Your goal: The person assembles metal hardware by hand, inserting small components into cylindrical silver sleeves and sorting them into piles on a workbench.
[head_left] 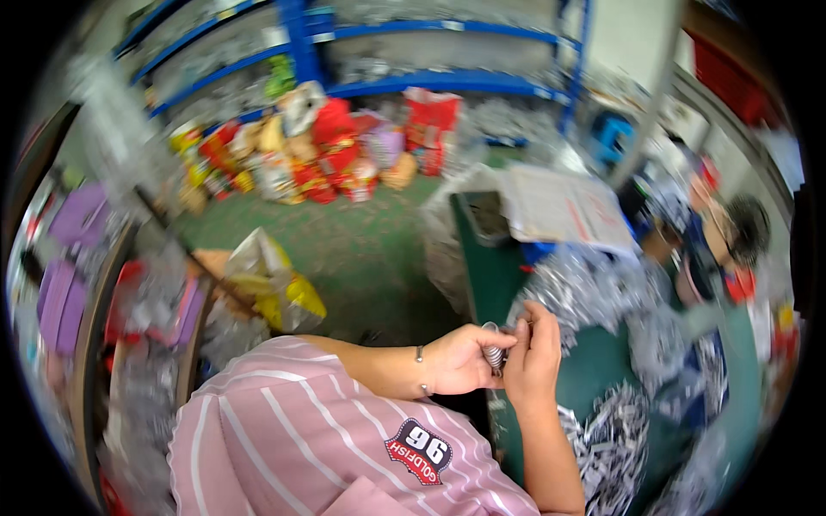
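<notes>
In front of my striped shirt, both hands meet at the near left edge of the green table (508,430). My left hand (460,361), with a metal bangle at the wrist, is closed around a small silvery wire coil (492,351) that looks like a spring. My right hand (533,357) is bent in close against it, thumb and fingers pinched at the coil's side. Whether a second small piece sits in the right fingertips is hidden. To the right of my right forearm lies a heap of thin silvery metal strips (615,439).
Clear plastic bags of metal parts (585,284) cover the table beyond my hands, with a flat white carton (564,206) and a grey tray (486,215) behind. Blue shelving (439,82) stands at the back above colourful sacks (335,146). Purple bins (64,301) line the left.
</notes>
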Demonstrator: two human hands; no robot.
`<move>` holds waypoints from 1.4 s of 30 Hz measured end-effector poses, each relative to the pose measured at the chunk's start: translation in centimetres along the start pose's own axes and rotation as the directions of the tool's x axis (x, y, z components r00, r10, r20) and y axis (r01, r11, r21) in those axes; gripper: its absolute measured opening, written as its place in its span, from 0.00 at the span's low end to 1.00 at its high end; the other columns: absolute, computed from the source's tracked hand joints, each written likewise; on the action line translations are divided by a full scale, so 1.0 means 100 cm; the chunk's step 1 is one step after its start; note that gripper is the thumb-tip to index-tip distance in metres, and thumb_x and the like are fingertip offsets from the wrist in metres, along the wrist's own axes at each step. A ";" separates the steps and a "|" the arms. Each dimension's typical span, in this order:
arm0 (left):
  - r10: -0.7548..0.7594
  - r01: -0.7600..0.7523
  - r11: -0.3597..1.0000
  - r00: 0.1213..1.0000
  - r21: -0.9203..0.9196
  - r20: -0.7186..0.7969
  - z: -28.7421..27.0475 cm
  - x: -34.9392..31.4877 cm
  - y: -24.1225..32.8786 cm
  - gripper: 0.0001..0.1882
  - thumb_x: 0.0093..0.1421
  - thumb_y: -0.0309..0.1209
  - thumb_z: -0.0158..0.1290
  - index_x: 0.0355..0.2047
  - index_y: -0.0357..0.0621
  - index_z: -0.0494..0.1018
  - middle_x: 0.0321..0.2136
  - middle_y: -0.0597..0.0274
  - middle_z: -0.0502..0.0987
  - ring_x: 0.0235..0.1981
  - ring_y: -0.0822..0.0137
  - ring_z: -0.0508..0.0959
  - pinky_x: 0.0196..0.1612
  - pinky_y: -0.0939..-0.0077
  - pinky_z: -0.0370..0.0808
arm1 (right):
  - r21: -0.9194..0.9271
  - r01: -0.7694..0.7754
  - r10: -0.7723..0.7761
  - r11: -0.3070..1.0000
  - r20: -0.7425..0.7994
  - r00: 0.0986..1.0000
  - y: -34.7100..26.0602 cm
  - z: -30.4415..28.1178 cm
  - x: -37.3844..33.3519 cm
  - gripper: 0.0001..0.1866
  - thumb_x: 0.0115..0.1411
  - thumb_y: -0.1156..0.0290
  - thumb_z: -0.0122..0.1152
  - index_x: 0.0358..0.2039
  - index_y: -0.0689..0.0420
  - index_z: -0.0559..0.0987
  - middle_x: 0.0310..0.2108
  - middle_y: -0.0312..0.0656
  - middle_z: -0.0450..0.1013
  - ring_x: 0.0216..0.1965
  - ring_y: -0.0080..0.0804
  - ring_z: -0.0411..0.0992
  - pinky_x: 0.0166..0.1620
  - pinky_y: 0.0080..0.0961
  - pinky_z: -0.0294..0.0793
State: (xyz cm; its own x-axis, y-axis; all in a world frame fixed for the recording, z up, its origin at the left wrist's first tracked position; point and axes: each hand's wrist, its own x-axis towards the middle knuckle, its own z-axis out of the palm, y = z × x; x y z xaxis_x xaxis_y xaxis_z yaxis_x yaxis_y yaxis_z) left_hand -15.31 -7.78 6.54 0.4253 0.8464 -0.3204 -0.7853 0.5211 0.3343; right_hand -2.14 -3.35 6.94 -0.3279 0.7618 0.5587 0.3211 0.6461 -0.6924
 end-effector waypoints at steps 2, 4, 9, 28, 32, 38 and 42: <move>0.215 -0.218 0.975 0.975 -0.048 -0.057 -0.023 -0.031 0.014 0.11 0.62 0.31 0.51 0.43 0.43 0.72 0.42 0.60 0.75 0.44 0.63 0.76 0.53 0.58 0.71 | 0.362 -0.120 0.116 0.924 0.031 0.993 -0.001 0.034 0.005 0.15 0.64 0.73 0.47 0.49 0.65 0.68 0.43 0.49 0.67 0.40 0.37 0.67 0.46 0.30 0.67; 0.397 -0.421 0.900 0.899 -0.116 -0.183 -0.045 -0.065 0.032 0.12 0.62 0.32 0.52 0.44 0.41 0.71 0.43 0.58 0.75 0.43 0.62 0.77 0.52 0.58 0.72 | 0.233 0.019 -0.021 0.972 0.008 1.000 0.008 0.060 0.010 0.14 0.64 0.73 0.47 0.48 0.65 0.69 0.43 0.48 0.67 0.40 0.37 0.67 0.45 0.29 0.67; 0.791 -0.903 0.420 0.414 -0.093 -0.450 -0.084 -0.198 0.080 0.13 0.62 0.32 0.52 0.43 0.37 0.69 0.41 0.51 0.74 0.40 0.57 0.77 0.45 0.59 0.76 | 0.151 0.074 -0.136 0.986 0.453 0.881 0.032 0.143 -0.014 0.08 0.56 0.71 0.58 0.35 0.59 0.75 0.39 0.47 0.70 0.43 0.48 0.68 0.45 0.41 0.67; 0.667 -0.776 -0.531 -0.630 0.340 -0.398 -0.072 -0.500 0.268 0.22 0.65 0.44 0.38 0.52 0.41 0.61 0.44 0.50 0.68 0.40 0.54 0.71 0.45 0.52 0.72 | -0.378 0.099 0.198 0.921 0.670 0.715 0.108 0.166 -0.039 0.08 0.50 0.69 0.63 0.32 0.56 0.80 0.41 0.45 0.71 0.48 0.46 0.67 0.50 0.43 0.66; 0.525 -0.714 -0.541 -0.699 0.444 -0.485 -0.073 -0.604 0.306 0.27 0.65 0.45 0.39 0.58 0.40 0.59 0.54 0.53 0.66 0.51 0.50 0.69 0.54 0.48 0.66 | -0.388 0.068 0.232 0.919 0.673 0.702 0.111 0.168 -0.040 0.09 0.50 0.69 0.63 0.32 0.57 0.80 0.41 0.46 0.71 0.47 0.48 0.68 0.49 0.45 0.68; 0.393 -0.620 -0.519 -0.785 0.588 -0.479 -0.095 -0.566 0.278 0.27 0.63 0.38 0.45 0.60 0.39 0.60 0.57 0.51 0.65 0.55 0.52 0.69 0.58 0.51 0.63 | -0.377 0.097 0.184 0.921 0.641 0.745 0.119 0.165 -0.044 0.07 0.48 0.72 0.62 0.29 0.60 0.79 0.37 0.51 0.72 0.42 0.52 0.71 0.47 0.41 0.71; 0.250 -0.542 -0.381 -0.840 0.749 -0.481 -0.114 -0.590 0.291 0.22 0.60 0.37 0.47 0.49 0.33 0.69 0.49 0.48 0.71 0.47 0.53 0.74 0.52 0.60 0.69 | -0.345 0.124 0.149 0.930 0.663 0.733 0.127 0.168 -0.047 0.07 0.48 0.73 0.62 0.29 0.60 0.79 0.36 0.52 0.72 0.41 0.53 0.71 0.46 0.42 0.71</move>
State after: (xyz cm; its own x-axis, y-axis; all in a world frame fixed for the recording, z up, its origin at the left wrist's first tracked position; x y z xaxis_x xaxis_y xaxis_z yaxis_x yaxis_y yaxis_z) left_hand -68.38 -43.86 25.07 -0.7702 -0.6336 -0.0729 0.4056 -0.5749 0.7106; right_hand -11.43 0.46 -12.14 -0.7820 0.6232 0.0040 0.5650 0.7117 -0.4175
